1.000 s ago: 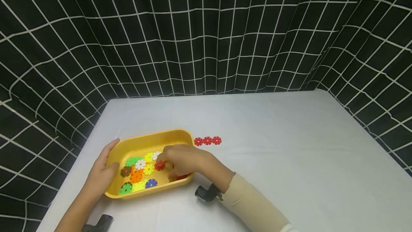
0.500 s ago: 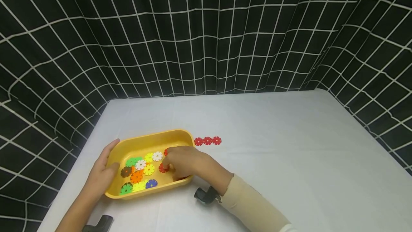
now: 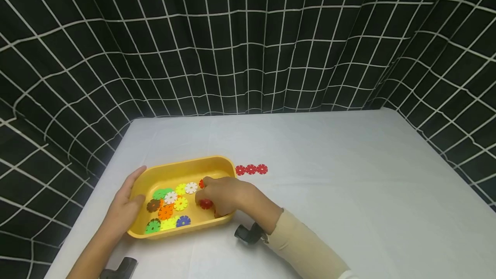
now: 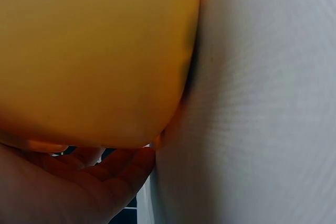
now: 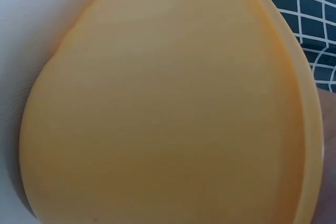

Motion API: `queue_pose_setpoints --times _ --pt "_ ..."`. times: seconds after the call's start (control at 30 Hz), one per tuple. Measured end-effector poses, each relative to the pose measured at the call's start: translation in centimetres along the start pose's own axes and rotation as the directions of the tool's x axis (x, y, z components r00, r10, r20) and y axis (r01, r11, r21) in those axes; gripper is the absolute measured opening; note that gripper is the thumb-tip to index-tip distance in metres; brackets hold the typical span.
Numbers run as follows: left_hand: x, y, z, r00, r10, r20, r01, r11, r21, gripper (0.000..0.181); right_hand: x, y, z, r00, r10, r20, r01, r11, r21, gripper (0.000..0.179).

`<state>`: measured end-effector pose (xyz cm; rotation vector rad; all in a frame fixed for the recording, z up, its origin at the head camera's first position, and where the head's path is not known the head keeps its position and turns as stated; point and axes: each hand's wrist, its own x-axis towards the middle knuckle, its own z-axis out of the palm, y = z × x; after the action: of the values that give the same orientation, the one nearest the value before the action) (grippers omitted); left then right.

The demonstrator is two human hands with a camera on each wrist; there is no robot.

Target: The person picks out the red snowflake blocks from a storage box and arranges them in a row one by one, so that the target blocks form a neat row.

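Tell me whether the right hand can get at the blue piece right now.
Probably yes: the right hand is inside the tray, and nothing visible lies between it and the blue piece; the left hand holds the opposite end.

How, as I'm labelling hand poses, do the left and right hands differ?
The left hand grips the left end of the yellow tray, thumb inside, while the right hand reaches into its right end, by a red piece. The left hand's forearm is bare where it shows; the right hand's is mostly in a cream sleeve. Both hands are at the tray; whether the right hand pinches the piece is unclear.
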<state>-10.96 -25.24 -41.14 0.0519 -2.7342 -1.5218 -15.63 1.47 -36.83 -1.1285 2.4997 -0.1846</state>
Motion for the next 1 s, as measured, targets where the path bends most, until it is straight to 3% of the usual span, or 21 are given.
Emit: queue_pose_setpoints --times 0.37,0.57,0.8,1.0 --pt "0.1 -0.1 0.0 1.000 -0.007 0.003 0.007 1.000 0.014 0.074 0.3 -0.4 0.3 0.997 0.061 -0.043 -0.062 0.998 -0.030 0.029" --pt "0.2 -0.2 0.1 1.000 -0.004 0.002 0.004 1.000 0.011 0.073 0.6 -0.2 0.7 0.996 0.047 -0.081 -0.054 0.995 -0.087 0.015" --pt "0.2 -0.2 0.2 1.000 -0.024 0.014 0.024 1.000 0.019 0.073 0.3 -0.3 0.7 0.997 0.040 -0.068 -0.047 0.994 -0.103 0.016" --pt "0.1 0.0 0.2 1.000 -0.015 0.006 0.015 1.000 0.023 0.074 -0.5 -1.2 0.4 0.992 0.103 -0.076 -0.118 0.965 -0.232 0.012"
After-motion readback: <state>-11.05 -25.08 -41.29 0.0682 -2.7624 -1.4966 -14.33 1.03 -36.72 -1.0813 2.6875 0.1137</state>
